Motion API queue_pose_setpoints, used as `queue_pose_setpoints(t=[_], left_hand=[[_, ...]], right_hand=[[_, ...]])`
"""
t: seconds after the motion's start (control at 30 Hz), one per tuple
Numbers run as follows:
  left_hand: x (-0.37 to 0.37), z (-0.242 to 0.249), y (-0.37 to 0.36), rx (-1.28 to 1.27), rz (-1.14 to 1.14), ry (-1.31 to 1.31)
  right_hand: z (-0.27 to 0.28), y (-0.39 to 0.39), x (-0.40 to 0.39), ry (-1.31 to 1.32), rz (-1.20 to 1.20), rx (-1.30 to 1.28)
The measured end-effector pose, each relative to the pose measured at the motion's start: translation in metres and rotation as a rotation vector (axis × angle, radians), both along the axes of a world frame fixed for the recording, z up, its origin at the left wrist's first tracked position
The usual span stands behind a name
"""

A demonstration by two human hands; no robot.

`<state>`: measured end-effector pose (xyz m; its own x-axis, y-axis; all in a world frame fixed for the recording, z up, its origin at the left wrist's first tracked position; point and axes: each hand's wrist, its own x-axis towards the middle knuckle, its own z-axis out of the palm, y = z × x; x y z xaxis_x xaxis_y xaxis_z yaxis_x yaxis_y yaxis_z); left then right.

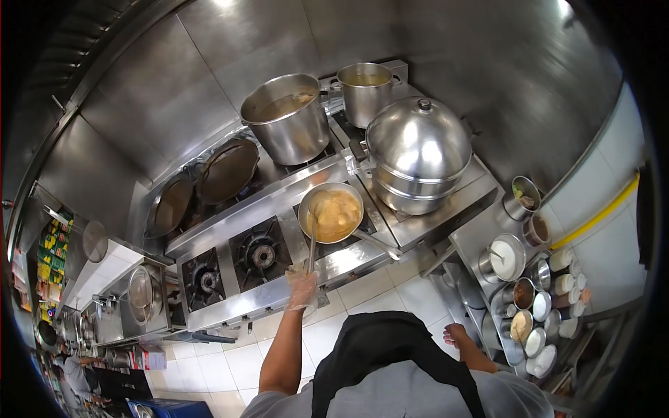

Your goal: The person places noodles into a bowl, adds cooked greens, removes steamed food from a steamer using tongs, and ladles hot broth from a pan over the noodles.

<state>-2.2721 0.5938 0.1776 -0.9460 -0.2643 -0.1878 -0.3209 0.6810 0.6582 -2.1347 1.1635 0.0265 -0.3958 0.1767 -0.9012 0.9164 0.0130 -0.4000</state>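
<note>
My left hand [302,287], in a clear plastic glove, is closed around the handle of a long metal cooking utensil [312,249]. The utensil's far end dips into a frying pan [300,216] of yellowish-brown saucy food [336,212], which hides its shape. This pan sits on a front burner, its long handle pointing to the lower right, untouched by either hand. My right hand [455,336] hangs low beside my body, bare and holding nothing, its fingers loosely apart.
Behind the pan stand a large stockpot [289,136], a smaller pot [366,101] and a domed steamer [420,153]. Two front burners [261,256] lie left of it. Sauce and seasoning containers [521,324] crowd the right-hand counter. Another person [80,380] is at far left.
</note>
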Motion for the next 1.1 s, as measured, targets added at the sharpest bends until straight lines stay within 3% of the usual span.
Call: queue_pose_setpoints(t=[0.1, 0.13, 0.2, 0.4, 0.5, 0.6, 0.7, 0.77, 0.87, 1.0, 1.07, 1.1], left_hand=[[-0.004, 0.004, 0.007, 0.002, -0.265, -0.051], [-0.004, 0.014, 0.016, 0.392, -0.048, -0.176], [-0.002, 0.042, 0.033, 0.779, 0.176, -0.3], [0.004, 0.063, 0.044, 0.974, 0.269, -0.289], [0.005, 0.046, 0.034, 0.857, 0.171, -0.263], [0.005, 0.03, 0.024, 0.478, 0.031, -0.258], [0.003, -0.007, 0.011, 0.171, -0.082, -0.136], [0.003, -0.015, 0.011, -0.089, -0.058, 0.234], [-0.003, -0.006, 0.008, -0.27, -0.236, 0.176], [-0.015, 0.014, 0.023, -0.166, -0.078, 0.25], [-0.013, 0.072, 0.039, 0.117, -0.057, -0.164], [-0.013, 0.069, 0.04, 0.117, -0.06, -0.165]], right_hand=[[0.0, 0.0, 0.004, -0.005, -0.015, -0.006], [0.0, 0.0, 0.006, -0.005, -0.019, -0.006], [-0.003, 0.0, 0.012, -0.025, -0.036, 0.003], [-0.009, 0.007, 0.021, -0.034, -0.062, -0.005], [-0.009, 0.01, 0.019, -0.019, -0.059, -0.02], [-0.006, 0.011, 0.015, -0.005, -0.055, -0.01], [-0.002, 0.007, 0.012, 0.0, -0.045, -0.001], [-0.002, 0.005, 0.01, -0.002, -0.034, -0.01], [-0.001, 0.003, 0.009, -0.003, -0.012, -0.021], [0.001, -0.001, 0.006, -0.013, -0.009, 0.009], [0.0, -0.001, 0.005, -0.015, -0.01, 0.006], [-0.001, -0.001, 0.006, -0.016, -0.012, 0.002]])
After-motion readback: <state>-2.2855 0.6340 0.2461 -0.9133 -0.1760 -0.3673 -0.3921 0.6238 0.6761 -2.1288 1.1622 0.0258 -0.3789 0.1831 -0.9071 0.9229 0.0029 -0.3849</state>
